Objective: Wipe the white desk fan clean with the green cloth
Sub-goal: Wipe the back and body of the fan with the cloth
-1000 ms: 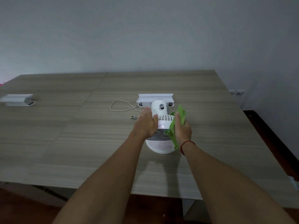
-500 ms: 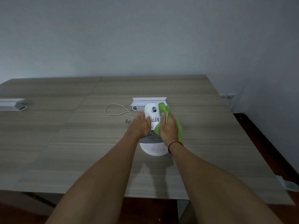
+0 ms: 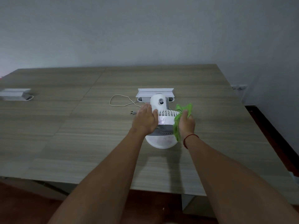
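Mid-frame, the fan (image 3: 163,122) sits between both hands: left hand (image 3: 146,121) lies flat, open against its side; right hand (image 3: 186,124) clenches the cloth (image 3: 181,114) at its right edge.

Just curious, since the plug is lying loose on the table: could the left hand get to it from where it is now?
Probably yes. The left hand rests on the fan, and the plug lies on bare table just beyond its fingers, with nothing between them. It would have to let go of the fan, though.

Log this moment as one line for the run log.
step: wiping fan | left hand: braced on white desk fan | right hand: gripping green cloth at fan's right side | plug: loose on table
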Demonstrator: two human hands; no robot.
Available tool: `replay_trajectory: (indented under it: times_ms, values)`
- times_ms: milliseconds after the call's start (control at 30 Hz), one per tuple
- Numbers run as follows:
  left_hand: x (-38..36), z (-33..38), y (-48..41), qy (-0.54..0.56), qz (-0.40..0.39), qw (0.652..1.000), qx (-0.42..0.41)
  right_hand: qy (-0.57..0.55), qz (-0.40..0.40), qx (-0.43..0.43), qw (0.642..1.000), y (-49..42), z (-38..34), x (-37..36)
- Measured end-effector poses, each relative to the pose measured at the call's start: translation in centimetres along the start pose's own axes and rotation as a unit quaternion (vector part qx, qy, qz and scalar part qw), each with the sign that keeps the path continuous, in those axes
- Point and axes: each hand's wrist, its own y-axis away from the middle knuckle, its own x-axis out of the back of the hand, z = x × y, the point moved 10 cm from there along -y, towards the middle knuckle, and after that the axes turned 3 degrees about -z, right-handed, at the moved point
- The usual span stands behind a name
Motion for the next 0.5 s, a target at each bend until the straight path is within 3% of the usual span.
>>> replay_trajectory:
  times_ms: [200,333,500]
  values:
    - [0.7,0.5,0.6,-0.003,0.032,0.999,-0.027,-0.072,-0.026,-0.116,0.99,-1.0,3.9,0.1]
    - [0.9,0.5,0.8,0.005,0.039,0.999,-0.027,-0.122,-0.074,-0.135,0.98,-0.7,4.6,-1.0]
    - [0.8,0.5,0.9,0.002,0.02,0.999,-0.024,-0.066,0.015,-0.094,0.993,-0.2,2.8,1.1]
